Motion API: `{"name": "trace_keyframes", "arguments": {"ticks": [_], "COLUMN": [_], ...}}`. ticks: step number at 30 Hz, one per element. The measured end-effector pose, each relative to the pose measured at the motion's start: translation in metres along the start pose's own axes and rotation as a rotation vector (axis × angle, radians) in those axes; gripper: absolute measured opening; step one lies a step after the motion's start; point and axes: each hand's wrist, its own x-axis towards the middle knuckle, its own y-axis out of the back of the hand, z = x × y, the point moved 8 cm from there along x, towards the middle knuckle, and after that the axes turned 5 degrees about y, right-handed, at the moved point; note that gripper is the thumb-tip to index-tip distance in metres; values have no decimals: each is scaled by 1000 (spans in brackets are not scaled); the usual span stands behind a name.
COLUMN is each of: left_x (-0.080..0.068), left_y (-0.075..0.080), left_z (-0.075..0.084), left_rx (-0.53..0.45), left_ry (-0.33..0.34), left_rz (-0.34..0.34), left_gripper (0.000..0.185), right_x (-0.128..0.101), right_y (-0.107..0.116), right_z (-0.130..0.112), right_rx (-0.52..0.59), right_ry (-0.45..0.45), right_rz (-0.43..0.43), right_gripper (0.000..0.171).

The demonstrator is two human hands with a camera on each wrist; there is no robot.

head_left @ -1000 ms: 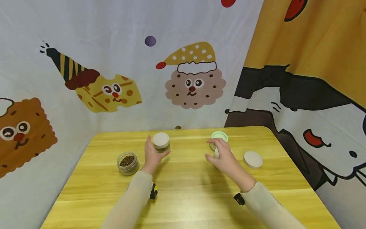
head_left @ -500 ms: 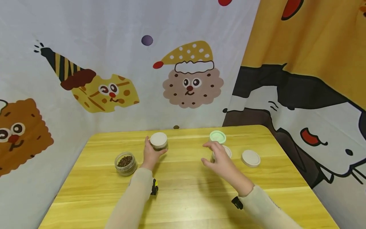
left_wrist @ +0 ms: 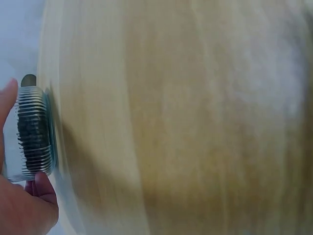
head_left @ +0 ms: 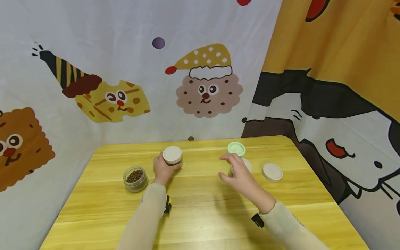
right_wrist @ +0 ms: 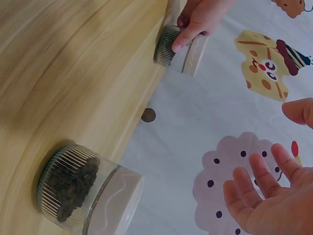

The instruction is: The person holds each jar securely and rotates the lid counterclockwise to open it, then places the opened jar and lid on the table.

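While wrapped around a lidded jar (head_left: 172, 157), left hand (head_left: 162, 169); right hand (head_left: 239, 173) spread, empty, over another jar (right_wrist: 85, 193).

Head view looks forward and down from above the person, taking in the whole yellow counter (head_left: 203, 208), both hands and the cartoon backdrop behind; widest and farthest view. Left wrist view sits very close to the counter (left_wrist: 195, 122), rolled sideways, blurred, seeing mostly wood plus the jar (left_wrist: 33, 132) at the frame's left edge in the left hand (left_wrist: 19, 205). Right wrist view is also rolled, low and close, looking across the counter (right_wrist: 63, 73) toward the backdrop, right hand (right_wrist: 266, 196) in the corner. All three views share that jar (head_left: 172, 156) (right_wrist: 178, 49) held by the left hand (head_left: 162, 169) (right_wrist: 200, 17). Right wrist and head views share a nearer lidded jar (right_wrist: 88, 193) (head_left: 245, 165).
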Motion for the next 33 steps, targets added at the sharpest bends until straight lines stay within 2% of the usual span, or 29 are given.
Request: {"name": "trace_keyframes", "arguments": {"ticks": [5,12,18,24,27,33], "left_x": [0,2,3,-3,-6,-19], "left_y": [1,4,9,13,10,8], "left_z": [-3,-2,-5,2,10,27], "left_rx": [-12,13,-22,-196,-265,-315], "left_ry": [29,8,12,-19,-39,-58], "left_rz": [16,25,41,51,15,-57], "left_gripper": [110,97,93,90,90,93], "right_x": [2,2,3,4,3,4], "right_y": [1,1,-3,-3,0,-3], "right_z": [-1,1,1,1,2,4], "right_rx": [-1,12,19,19,14,13], "right_ry": [16,-1,-2,7,3,-9], "right_rz": [6,4,-19,-9,2,-17], "right_gripper": [50,48,48,48,48,49]}}
